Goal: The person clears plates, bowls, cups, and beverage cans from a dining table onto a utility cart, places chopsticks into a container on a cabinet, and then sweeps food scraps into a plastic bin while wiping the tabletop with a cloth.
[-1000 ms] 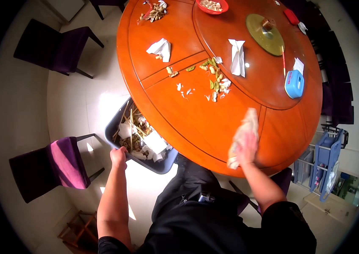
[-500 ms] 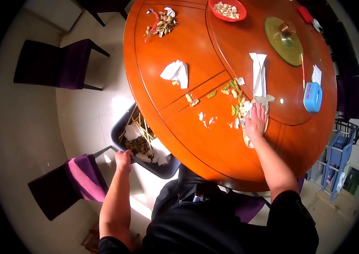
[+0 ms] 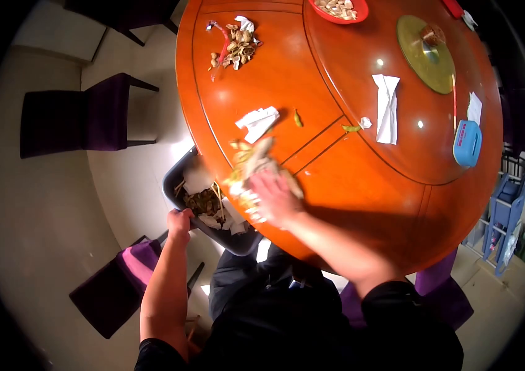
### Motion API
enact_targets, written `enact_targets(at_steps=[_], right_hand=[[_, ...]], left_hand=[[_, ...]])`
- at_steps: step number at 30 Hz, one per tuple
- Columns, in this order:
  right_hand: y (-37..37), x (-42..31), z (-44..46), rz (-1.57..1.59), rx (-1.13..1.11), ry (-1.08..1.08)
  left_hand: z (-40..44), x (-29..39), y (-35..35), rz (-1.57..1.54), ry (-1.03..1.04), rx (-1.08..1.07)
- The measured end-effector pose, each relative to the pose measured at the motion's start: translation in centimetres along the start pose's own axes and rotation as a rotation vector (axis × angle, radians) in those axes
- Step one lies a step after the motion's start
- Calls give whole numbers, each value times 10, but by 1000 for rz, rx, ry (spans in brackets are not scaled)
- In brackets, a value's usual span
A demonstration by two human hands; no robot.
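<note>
My right hand [image 3: 275, 196] presses a beige cloth [image 3: 261, 157] onto the round orange-brown table [image 3: 361, 204], near its left front edge. Peanut shells, pods and white scraps [image 3: 238, 179] are bunched along the cloth's left side, right at the rim, blurred by motion. Below that edge, my left hand [image 3: 179, 224] is closed on the rim of a dark trash bin [image 3: 233, 243], which stands tilted against the table. Inside the bin lie chopsticks, shells and crumpled tissues.
A crumpled tissue [image 3: 257, 123], green pods [image 3: 350, 128] and a heap of peanut shells [image 3: 238, 46] lie on the table. The glass turntable carries a red bowl [image 3: 352, 13], a folded napkin [image 3: 386, 108], a golden lid [image 3: 426, 59] and a blue box [image 3: 467, 143]. Chairs [image 3: 106, 114] stand left.
My right hand has swept the cloth leftward from the turntable's edge to the table rim, pushing shells and scraps along. A few pods stayed behind. My left hand still grips the bin.
</note>
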State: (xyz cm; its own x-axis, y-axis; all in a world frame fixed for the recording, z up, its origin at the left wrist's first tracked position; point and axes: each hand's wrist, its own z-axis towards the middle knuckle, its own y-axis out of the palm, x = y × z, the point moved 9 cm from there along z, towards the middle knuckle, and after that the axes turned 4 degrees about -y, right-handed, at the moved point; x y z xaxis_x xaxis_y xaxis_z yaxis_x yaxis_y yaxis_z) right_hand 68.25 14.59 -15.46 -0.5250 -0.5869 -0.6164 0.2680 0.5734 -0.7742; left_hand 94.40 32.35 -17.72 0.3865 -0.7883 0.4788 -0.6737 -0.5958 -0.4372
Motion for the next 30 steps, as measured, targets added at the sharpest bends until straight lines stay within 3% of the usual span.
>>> enact_targets(at_steps=[1,3,7,9,11,13,16,18,21,23,24,26,27,28,29,30], right_hand=[[10,-27,13,110,54,-47],[33,-85,24,192,139,-441],[-25,-69,48,605,356,-108],[-70,-35,26,611,531,-16],[-69,34,-9,1279,596,324],[-117,91,-64,1304,812,422],[-198,174,-142,1043,1175,578],[-211,238,-183,921,1307,738],[-181,342,-206,990,1323,852],[-134,418,-229,745,1078,1294],[-133,424,-214,754,1072,1294],[-183,385,-148,-126,944,935],[-199,331,-103,-507,988,666],[-198,317,-65,362,1043,493],[-161,308,-47,1003,1012,712],[-149,253,-12,1305,1030,546]], left_hand=[[6,6,-2,22,6,3],[12,4,-11,65,-8,25],[65,27,-5,135,31,-57],[77,34,7,107,37,-90],[94,35,25,83,55,-111],[101,17,20,129,34,-122],[107,21,34,131,24,-162],[120,15,25,184,51,-144],[93,20,13,179,13,-137],[93,14,-2,230,4,-101],[90,8,-9,219,-1,-109],[69,15,-8,155,7,-131],[70,14,-13,161,2,-127],[76,16,-15,202,4,-113],[81,17,-16,243,6,-98],[73,24,-15,220,1,-93]])
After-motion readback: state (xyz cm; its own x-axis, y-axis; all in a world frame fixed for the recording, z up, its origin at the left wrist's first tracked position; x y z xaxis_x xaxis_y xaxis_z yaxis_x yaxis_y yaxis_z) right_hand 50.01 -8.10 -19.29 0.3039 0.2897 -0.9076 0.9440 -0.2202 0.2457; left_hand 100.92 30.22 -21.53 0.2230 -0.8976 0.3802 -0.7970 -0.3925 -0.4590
